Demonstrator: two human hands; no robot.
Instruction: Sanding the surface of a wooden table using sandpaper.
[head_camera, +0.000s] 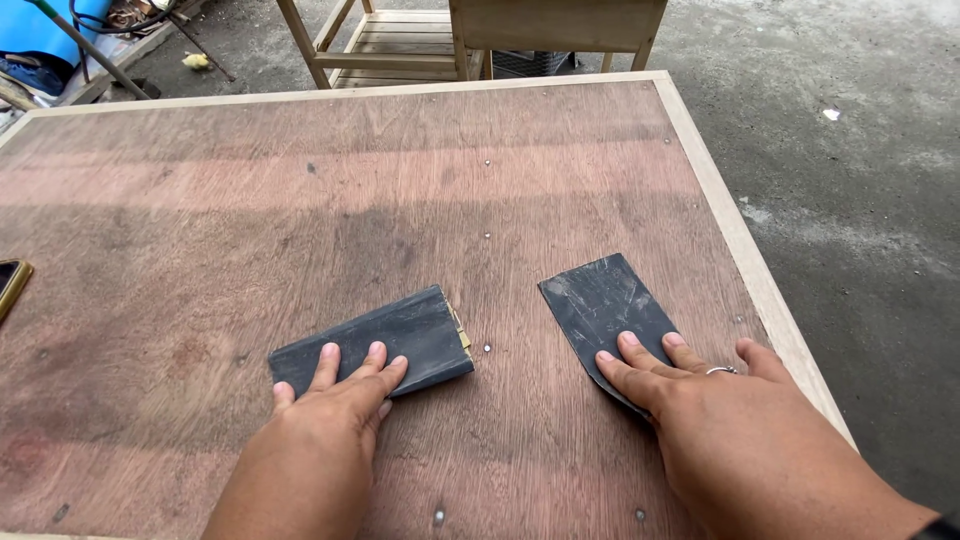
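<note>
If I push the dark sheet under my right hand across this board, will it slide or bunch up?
The dark abrasive sheet looks thin and lies flat, so it is probably floppy if lifted. Only the right hand fingertips pin its near end; pushing forward may buckle it. Its scuffed face suggests grit, so it likely drags on the plywood tabletop.

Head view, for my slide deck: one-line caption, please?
Left hand and right hand each press a dark sandpaper piece flat on a plywood tabletop.

You see a plywood tabletop (300, 200) with pale wood edging, wooden furniture frames (400, 45) behind it, grey concrete ground (860, 200) at right, a blue container (45, 25) far left, phone edge (10, 285) at left
</note>
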